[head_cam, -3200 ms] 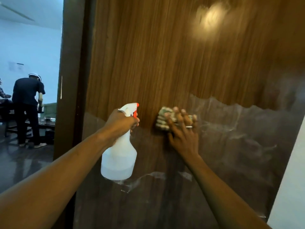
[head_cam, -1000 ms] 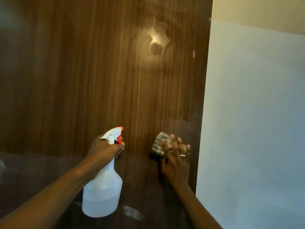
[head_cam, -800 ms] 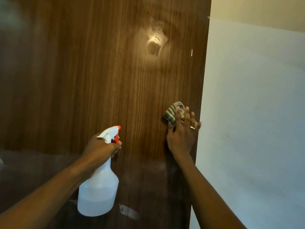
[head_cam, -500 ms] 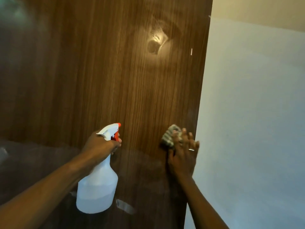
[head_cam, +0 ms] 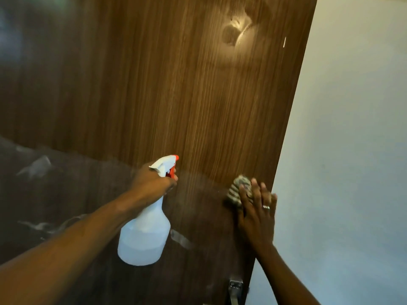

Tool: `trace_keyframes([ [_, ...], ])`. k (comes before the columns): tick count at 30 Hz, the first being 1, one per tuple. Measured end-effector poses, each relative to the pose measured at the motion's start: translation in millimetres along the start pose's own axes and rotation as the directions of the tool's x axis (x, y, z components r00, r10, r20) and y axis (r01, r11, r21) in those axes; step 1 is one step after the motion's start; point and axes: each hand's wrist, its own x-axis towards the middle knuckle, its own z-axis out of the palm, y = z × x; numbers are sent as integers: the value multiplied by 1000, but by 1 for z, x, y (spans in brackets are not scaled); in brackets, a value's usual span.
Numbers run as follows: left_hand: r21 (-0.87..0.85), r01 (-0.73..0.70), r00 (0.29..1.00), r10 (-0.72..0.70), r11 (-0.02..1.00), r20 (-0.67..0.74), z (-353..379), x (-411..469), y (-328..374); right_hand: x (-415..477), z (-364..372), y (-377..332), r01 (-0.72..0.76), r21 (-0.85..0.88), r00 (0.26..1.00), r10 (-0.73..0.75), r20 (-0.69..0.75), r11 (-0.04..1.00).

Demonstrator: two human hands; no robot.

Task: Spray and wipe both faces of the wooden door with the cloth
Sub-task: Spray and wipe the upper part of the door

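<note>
Wood-grain brown door point(head_cam: 176, 95) fills most of our view and stands directly ahead of both our hands. Our left hand point(head_cam: 154, 183) is wrapped round the neck of a translucent white plastic spray bottle point(head_cam: 143, 238) with a white head and an orange nozzle tip. The bottle's body hangs below that hand, and the nozzle points away from it toward the door. We cannot tell whether a finger is pressing the trigger.

Our right hand point(head_cam: 256, 214) lies flat with its fingers straight and presses a bunched grey-and-white striped cloth point(head_cam: 236, 192) against the door. The cloth shows above and to the left of the fingers; the rest of it is covered by the hand. A silver ring point(head_cam: 266, 207) sits on one finger of this hand. The outer fingers reach the door's right edge, and a plain pale wall point(head_cam: 352, 150) begins just to the right of them.

Below the right wrist, a small metal fitting point(head_cam: 234, 287) shows on the door near that edge. The door face above both hands is lighter. Below and to the left of the left hand it is darker, with pale smears point(head_cam: 37, 166). A bright reflection point(head_cam: 237, 29) sits high above the right hand.
</note>
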Motion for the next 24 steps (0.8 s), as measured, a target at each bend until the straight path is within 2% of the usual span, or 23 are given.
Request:
trace_keyframes([
  [2,2,20,999,-20,1000,38,15,-15,-13,-33,2,10,-144,9,988,143,65,990],
  [5,26,16,995,-19,1000,94,39,-41,-46,-33,4,6,-298,4,951,296,92,955],
  [8,100,-25,987,8,995,160,60,-67,-79,-8,6,-10,-406,22,914,406,28,913],
  [10,81,3,986,-17,997,168,63,-75,-95,11,5,-23,-415,23,910,415,-18,910],
  [12,11,58,987,-59,998,152,57,-76,-109,19,8,-44,-343,22,939,344,-21,939],
  [14,-16,91,988,-89,996,126,46,-76,-116,2,19,-67,-107,15,994,106,32,994],
  [16,-52,132,989,-129,990,67,32,-77,-120,-41,37,-75,170,-14,983,-169,71,985],
  [17,-72,158,987,-156,985,35,25,-78,-120,-64,43,-67,215,-22,974,-213,74,976],
  [20,-121,185,981,-191,975,-39,-4,-77,-115,-87,40,-43,83,-23,995,-81,52,996],
  [24,-104,171,973,-185,980,-137,-36,-74,-99,-18,23,-68,-248,-1,969,248,-13,969],
])
